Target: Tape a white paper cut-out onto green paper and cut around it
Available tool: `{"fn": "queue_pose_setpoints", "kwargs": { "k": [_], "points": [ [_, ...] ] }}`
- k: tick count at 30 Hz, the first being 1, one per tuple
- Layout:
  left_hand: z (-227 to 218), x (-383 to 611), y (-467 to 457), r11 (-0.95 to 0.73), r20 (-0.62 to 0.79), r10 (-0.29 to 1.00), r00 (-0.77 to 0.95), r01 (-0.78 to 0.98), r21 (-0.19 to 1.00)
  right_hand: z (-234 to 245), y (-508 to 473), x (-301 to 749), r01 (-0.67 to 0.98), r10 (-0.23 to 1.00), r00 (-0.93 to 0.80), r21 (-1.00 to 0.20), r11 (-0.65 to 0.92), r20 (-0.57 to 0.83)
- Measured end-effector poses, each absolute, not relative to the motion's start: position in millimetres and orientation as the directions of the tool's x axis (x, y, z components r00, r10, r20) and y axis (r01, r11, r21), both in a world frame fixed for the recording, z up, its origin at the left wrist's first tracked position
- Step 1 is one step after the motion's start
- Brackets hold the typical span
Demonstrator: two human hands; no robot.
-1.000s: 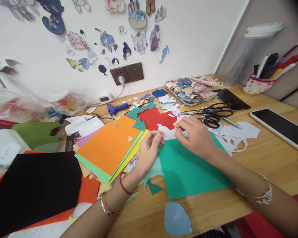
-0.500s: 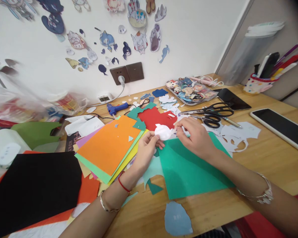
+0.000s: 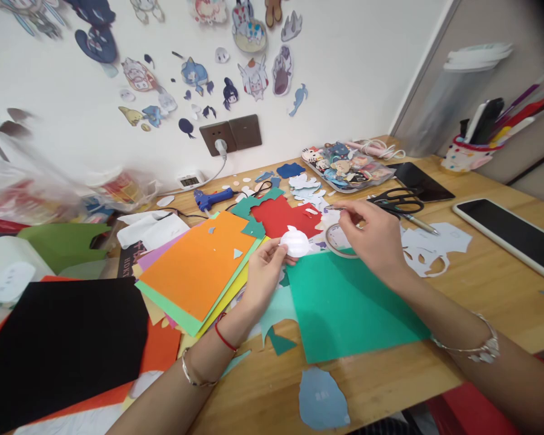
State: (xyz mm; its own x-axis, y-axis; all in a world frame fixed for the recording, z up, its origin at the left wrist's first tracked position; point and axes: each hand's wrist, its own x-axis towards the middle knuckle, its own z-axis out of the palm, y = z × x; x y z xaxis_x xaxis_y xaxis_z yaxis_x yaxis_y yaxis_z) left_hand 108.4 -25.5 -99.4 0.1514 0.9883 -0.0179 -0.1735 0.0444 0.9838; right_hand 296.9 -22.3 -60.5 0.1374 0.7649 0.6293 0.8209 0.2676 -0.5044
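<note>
My left hand [image 3: 263,273] pinches a small white paper cutout [image 3: 294,243] and holds it up over the edge of a green sheet [image 3: 344,302]. Over to the right, my right hand [image 3: 375,237] hovers above a roll of clear tape [image 3: 340,240], with its fingers curled around the roll's far rim. A red sheet with cut-out gaps [image 3: 283,216] lies just behind both hands. Black scissors [image 3: 396,200] lie beyond my right hand.
A stack of coloured sheets topped with orange [image 3: 198,263] lies left, a black sheet [image 3: 63,341] further left. White paper offcuts [image 3: 430,246], a phone [image 3: 508,232], a dark tablet [image 3: 419,180], a sticker tray [image 3: 347,166], a pen cup [image 3: 466,154] and a blue glue gun [image 3: 214,197] sit on the wooden desk [image 3: 480,290].
My right hand let go of the white cutout and moved right and back onto the tape roll. My left hand keeps the cutout, lifted slightly off the green sheet.
</note>
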Motion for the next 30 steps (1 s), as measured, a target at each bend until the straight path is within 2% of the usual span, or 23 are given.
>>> {"fn": "queue_pose_setpoints", "kwargs": {
  "k": [3,5,9,12,20,30],
  "points": [
    [-98.8,110.4,-26.2,0.071,-0.043,0.986,0.161,-0.172,0.983,-60.6,-23.0,296.5,0.850,0.718,0.132,-0.451,0.272,0.683],
    [-98.1,111.5,-27.5,0.087,-0.059,0.985,0.162,-0.171,0.981,-60.1,-25.2,293.5,0.837,0.686,0.077,-0.421,0.350,0.724],
    [-96.5,111.6,-30.1,0.096,-0.068,0.984,0.163,-0.169,0.981,-62.5,-33.4,280.0,0.746,0.649,-0.198,-0.316,0.586,0.735],
    [-96.6,110.2,-30.7,0.072,-0.044,0.985,0.167,-0.165,0.984,-68.3,-38.3,270.0,0.743,0.662,-0.319,-0.255,0.619,0.679],
    [-99.1,108.8,-30.5,0.026,-0.008,0.987,0.158,-0.114,0.993,-73.8,-39.6,267.2,0.801,0.689,-0.266,-0.243,0.547,0.674],
    [-89.6,109.6,-35.8,-0.027,0.026,0.991,0.128,0.006,1.000,-73.0,-41.2,263.8,0.769,0.706,-0.276,-0.291,0.570,0.652]
  ]
}}
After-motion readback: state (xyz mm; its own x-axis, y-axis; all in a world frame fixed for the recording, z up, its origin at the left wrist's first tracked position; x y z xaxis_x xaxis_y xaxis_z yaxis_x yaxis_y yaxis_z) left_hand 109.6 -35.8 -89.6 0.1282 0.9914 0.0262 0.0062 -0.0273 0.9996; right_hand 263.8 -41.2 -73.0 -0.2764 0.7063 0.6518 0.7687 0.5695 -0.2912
